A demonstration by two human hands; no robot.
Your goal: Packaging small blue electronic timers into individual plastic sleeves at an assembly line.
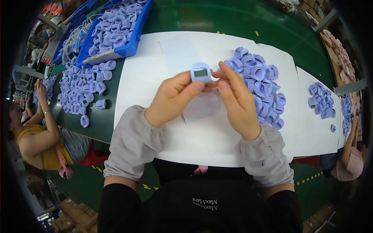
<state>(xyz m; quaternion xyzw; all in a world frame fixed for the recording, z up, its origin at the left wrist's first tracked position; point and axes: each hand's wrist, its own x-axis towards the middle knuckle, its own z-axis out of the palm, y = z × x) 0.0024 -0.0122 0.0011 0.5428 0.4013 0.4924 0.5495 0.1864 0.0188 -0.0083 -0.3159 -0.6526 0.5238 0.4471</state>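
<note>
My left hand (171, 97) pinches a lavender plastic digital device (201, 73) between thumb and fingers. It has a rounded body and a small grey display, which faces up toward me. My right hand (239, 103) is just right of it, thumb and index finger apart. Its other fingertips reach close to the device's right edge; whether they touch it I cannot tell. Below the hands a thin translucent sheet (200, 108) lies on the white table covering (186, 143). A heap of similar lavender devices (262, 83) sits just beyond my right hand.
At the upper left a blue bin (134, 42) holds many such devices, with more loose ones (79, 87) on the dark green tabletop. Another translucent sheet (176, 48) lies farther back. A smaller pile (321, 100) is at the right. People sit at both sides.
</note>
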